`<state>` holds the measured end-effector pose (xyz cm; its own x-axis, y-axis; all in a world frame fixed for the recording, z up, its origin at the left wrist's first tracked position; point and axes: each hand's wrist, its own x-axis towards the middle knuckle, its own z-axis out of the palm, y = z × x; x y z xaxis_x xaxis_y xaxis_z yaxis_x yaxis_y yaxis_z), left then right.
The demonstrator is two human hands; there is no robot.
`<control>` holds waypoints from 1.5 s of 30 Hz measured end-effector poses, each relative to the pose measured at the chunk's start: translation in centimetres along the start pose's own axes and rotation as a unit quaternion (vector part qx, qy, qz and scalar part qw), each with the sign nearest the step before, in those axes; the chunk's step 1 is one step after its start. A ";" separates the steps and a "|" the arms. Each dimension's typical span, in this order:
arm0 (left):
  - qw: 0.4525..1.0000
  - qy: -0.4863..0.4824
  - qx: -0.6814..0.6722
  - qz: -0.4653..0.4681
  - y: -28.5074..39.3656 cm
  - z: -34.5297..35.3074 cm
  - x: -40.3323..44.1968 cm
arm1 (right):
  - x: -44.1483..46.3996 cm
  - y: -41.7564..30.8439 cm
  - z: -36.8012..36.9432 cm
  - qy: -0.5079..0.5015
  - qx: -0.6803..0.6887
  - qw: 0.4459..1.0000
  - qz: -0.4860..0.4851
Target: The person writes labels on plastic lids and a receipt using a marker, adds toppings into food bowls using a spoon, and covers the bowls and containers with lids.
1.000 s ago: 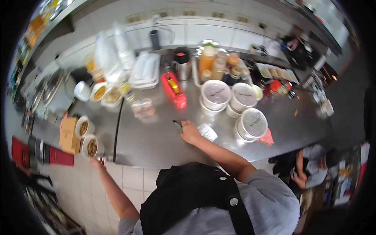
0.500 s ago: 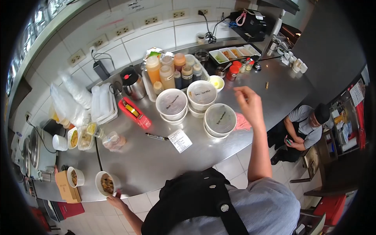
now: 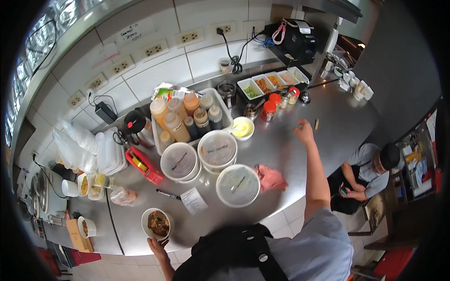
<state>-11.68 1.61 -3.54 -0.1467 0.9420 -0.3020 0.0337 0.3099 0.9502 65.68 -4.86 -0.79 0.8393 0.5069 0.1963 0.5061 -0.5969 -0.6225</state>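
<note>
Bowl of cooked food (image 3: 158, 223) is near the front edge of the counter (image 3: 126, 225), held at its side by the left hand (image 3: 158, 247), seemingly for steadiness, while beyond the receipt (image 3: 193, 200) and lidded tubs (image 3: 238, 185) the right hand (image 3: 305, 133) reaches out, its finger opening impossible to tell

A black machine (image 3: 302, 46) (pink strap (image 3: 280, 33) looped at its side) stands near a wall socket (image 3: 253, 28).
</note>
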 end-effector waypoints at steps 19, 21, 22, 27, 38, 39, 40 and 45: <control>0.893 0.350 0.210 0.191 8.5 6.1 -3.9 | 19.5 2.3 3.7 0.019 -0.067 0.995 -0.073; 0.891 0.343 0.188 0.229 10.8 8.9 -4.3 | 16.7 2.3 3.4 0.041 -0.156 0.986 -0.042; 0.882 0.325 0.200 0.277 11.7 10.2 -4.8 | 14.9 2.8 3.5 0.033 -0.150 0.987 -0.037; 0.899 0.158 0.095 0.398 15.0 18.0 -8.0 | 0.6 0.1 1.1 -0.023 -0.050 0.998 -0.011; 0.740 -0.373 0.208 0.519 17.8 26.2 -17.5 | -22.5 -22.1 -20.1 -0.304 0.083 0.943 -0.102; 0.773 -0.366 0.185 0.483 17.8 27.3 -19.0 | -24.2 -22.8 -19.7 -0.298 0.085 0.946 -0.095; 0.804 -0.359 0.162 0.445 17.7 27.6 -19.9 | -25.9 -23.4 -19.3 -0.287 0.076 0.940 -0.166; 0.837 -0.412 0.165 0.320 16.6 27.3 -21.6 | -29.1 -23.3 -18.5 -0.123 -0.017 0.938 -0.325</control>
<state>19.08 -10.02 16.63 0.7325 0.6563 0.1809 0.1357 -0.4011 0.9059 33.12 -17.19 21.98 0.2826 0.8962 0.3421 0.9042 -0.1297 -0.4070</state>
